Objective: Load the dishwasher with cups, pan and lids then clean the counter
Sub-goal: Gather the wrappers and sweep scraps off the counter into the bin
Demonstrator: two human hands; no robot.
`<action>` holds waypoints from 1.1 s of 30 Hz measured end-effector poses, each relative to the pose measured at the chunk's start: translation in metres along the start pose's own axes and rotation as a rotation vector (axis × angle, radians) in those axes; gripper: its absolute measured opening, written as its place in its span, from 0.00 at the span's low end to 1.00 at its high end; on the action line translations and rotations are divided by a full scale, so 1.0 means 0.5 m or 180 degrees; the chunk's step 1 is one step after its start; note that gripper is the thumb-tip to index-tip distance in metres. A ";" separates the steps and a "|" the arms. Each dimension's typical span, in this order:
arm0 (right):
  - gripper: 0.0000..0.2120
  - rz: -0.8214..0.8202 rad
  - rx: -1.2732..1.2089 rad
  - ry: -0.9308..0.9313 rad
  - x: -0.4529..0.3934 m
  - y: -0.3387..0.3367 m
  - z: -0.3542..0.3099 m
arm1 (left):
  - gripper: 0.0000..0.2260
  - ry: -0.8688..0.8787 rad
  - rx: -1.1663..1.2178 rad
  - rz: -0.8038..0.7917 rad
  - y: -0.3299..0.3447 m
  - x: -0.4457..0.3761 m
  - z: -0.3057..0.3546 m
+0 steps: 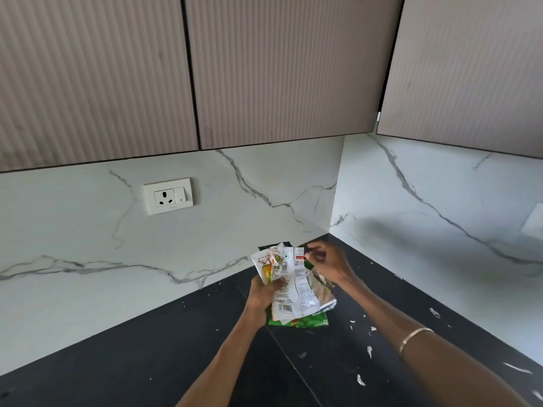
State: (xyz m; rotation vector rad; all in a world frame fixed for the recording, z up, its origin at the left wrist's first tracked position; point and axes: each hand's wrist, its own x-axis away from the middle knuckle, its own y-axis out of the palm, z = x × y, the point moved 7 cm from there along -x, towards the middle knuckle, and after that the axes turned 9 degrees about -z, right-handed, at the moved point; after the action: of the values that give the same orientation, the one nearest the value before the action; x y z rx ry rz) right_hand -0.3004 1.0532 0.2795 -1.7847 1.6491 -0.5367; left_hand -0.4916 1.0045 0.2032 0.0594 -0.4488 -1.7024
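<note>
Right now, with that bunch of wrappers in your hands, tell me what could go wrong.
1. The left hand grips a loose bunch of crumpled white and green snack wrappers; the lowest green one could slip out.
2. The right hand pinches only the top edge, so a tug may scatter them.
3. White scraps litter the black stone counter; an arm could sweep them off.

White wall socket (pixel 168 196) with switch, set in marble backsplash (pixel 88 230). Ribbed beige upper cabinets (pixel 264 69) above and right of socket, door gaps dark. Grey-veined marble runs right of socket to the corner, then along the side wall. Second white plate (pixel 533 221) far right of socket, partly cut off.
</note>
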 end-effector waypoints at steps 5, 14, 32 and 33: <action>0.17 -0.0087 -0.0084 0.0414 0.101 -0.014 0.045 | 0.09 -0.0011 0.0076 0.0051 0.012 0.051 -0.036; 0.22 -0.0482 -0.0273 0.0957 0.360 -0.027 0.126 | 0.13 -0.0068 0.0152 0.0083 0.102 0.215 -0.160; 0.19 -0.1572 -0.0553 0.1856 0.882 0.206 0.362 | 0.10 -0.0945 -0.0139 0.1366 0.081 0.645 -0.572; 0.19 -0.1640 -0.0469 0.1902 0.898 0.228 0.374 | 0.09 -0.0991 -0.0181 0.1368 0.072 0.651 -0.593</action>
State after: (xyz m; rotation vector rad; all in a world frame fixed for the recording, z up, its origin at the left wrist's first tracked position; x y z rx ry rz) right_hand -0.1979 0.6443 0.0116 -2.3257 1.6062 -1.3119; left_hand -0.4332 0.6111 0.0105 -0.3268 -0.5960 -1.3001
